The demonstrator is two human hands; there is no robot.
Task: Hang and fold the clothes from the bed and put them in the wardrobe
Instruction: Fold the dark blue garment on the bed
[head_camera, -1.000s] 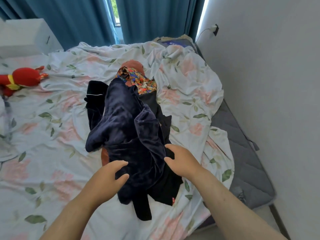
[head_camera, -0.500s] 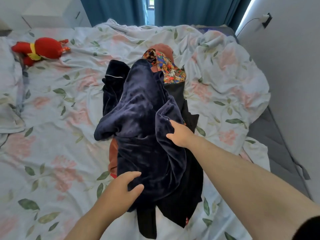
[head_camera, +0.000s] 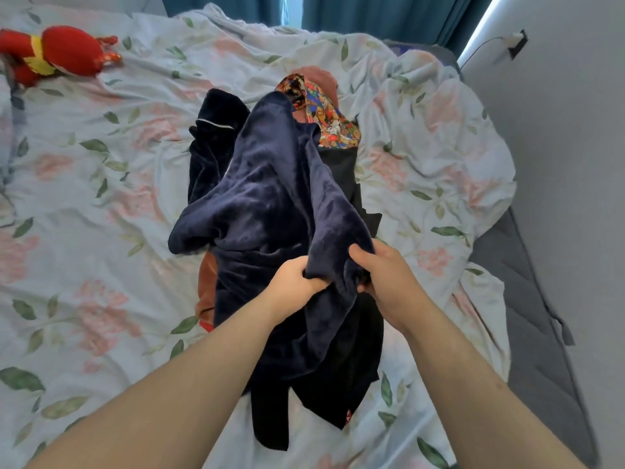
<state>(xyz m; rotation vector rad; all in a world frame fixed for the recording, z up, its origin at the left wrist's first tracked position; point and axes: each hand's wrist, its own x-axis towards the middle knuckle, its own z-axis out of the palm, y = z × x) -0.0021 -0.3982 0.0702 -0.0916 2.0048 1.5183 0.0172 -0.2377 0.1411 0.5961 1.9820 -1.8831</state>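
So, head view, only one cam. Both hands meet over the clothes pile mid-bed. Left hand (head_camera: 291, 278) has fingers curled into a fold of the navy velvet garment (head_camera: 270, 211), bunching the cloth; right hand (head_camera: 385, 272) does the same just beside it, thumb on top, fingers tucked under the same fold. So each grip is pinching that garment, w/ the two hands nearly touching. Fabric rises from the hands up toward the far side of the pile, draped over the rest.

Under it: a black garment (head_camera: 341, 377) w/ a small red tag near its lower corner, a rust-brown piece (head_camera: 206, 282) showing at the left edge, and a multicoloured print garment (head_camera: 333, 125) at the far end, next to a pinkish-brown one (head_camera: 316, 76). Another dark piece w/ white piping (head_camera: 211, 123) lies at the pile's far left.

All sit on the bed, on a crumpled floral duvet (head_camera: 101, 198) w/ pink blooms and green leaves. Red plush toy (head_camera: 64, 50) lies far left, well apart from the pile. Grey mattress edge (head_camera: 527, 299) shows at right along the white wall (head_camera: 575, 164); teal curtains (head_camera: 372, 15) at the top. A wall socket w/ a cable (head_camera: 517, 42) sits top right.
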